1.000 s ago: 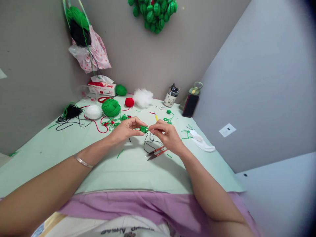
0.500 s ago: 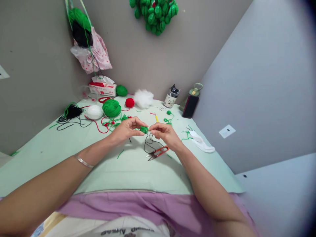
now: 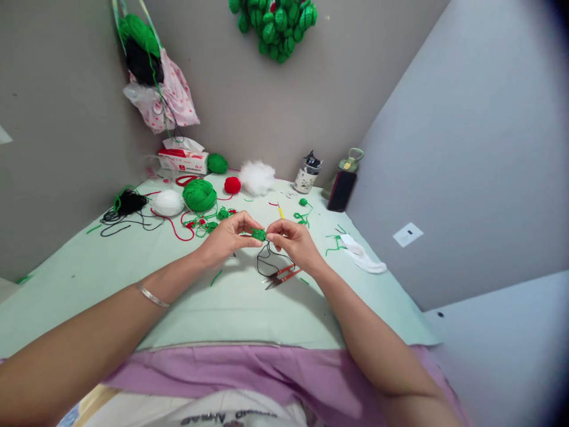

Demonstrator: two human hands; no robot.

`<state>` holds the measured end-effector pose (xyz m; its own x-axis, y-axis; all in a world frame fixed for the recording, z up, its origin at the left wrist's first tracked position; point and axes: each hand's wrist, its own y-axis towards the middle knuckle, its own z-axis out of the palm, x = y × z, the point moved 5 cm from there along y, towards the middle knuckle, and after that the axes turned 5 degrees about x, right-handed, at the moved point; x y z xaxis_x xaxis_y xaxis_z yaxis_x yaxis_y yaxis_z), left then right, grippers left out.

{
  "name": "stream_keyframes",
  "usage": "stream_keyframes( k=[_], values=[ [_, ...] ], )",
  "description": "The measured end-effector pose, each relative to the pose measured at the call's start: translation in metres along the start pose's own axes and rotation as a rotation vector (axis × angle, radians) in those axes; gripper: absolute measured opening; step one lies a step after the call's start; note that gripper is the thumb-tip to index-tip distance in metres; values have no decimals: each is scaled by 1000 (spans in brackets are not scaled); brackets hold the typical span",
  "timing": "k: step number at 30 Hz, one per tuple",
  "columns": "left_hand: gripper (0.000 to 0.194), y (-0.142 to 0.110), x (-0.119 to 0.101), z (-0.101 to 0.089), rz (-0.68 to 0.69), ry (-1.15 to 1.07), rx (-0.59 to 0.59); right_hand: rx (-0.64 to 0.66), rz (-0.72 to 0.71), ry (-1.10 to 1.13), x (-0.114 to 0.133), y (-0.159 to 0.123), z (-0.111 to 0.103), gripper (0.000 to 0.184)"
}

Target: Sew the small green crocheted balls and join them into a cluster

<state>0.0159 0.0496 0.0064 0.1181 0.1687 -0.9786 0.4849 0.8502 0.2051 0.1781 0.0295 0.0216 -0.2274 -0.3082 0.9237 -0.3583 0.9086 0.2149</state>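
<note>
My left hand (image 3: 232,232) pinches a small green crocheted piece (image 3: 258,234) between thumb and fingers, above the table. At its right edge, my right hand (image 3: 290,237) is closed with thumb and forefinger pressed together; what sits between those fingertips is too small to make out. Black yarn (image 3: 258,265) hangs in loops from beside the green piece. Just below the hands lie orange-handled thread snips (image 3: 283,276), with the yarn draped over them. A yellow-handled crochet hook (image 3: 281,212) rests beyond my right hand.
Green (image 3: 200,195), red (image 3: 232,185) and white (image 3: 168,203) yarn balls stand at back left, near a black yarn tangle (image 3: 131,203) and a tissue box (image 3: 183,160). White stuffing (image 3: 257,178), a jar (image 3: 306,175) and a phone (image 3: 342,191) are at the back. White cloth (image 3: 362,255) lies right.
Both hands stay close together at the green piece. My right fingertips have shifted slightly, and the black yarn loops have swung a little left. The whole view has moved slightly.
</note>
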Motion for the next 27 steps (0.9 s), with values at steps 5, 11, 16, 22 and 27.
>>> stream_keyframes(
  k=[5, 11, 16, 22, 27],
  values=[
    [33, 0, 2, 1, -22, 88, -20, -121, -103, -499, 18, -12, 14, 6],
    [29, -3, 5, 8, 10, 185, -76, -44, -223, -1019, 23, -16, 33, 11],
    [24, -4, 9, 11, 72, 344, -73, -34, -177, -1194, 19, -13, 30, 21],
    [23, -3, 8, 10, 147, 436, -72, -176, -374, -915, 38, -19, 28, 17],
    [24, -2, 4, 5, 198, 515, -93, -140, -347, -1, 88, -42, 6, 9]
  ],
)
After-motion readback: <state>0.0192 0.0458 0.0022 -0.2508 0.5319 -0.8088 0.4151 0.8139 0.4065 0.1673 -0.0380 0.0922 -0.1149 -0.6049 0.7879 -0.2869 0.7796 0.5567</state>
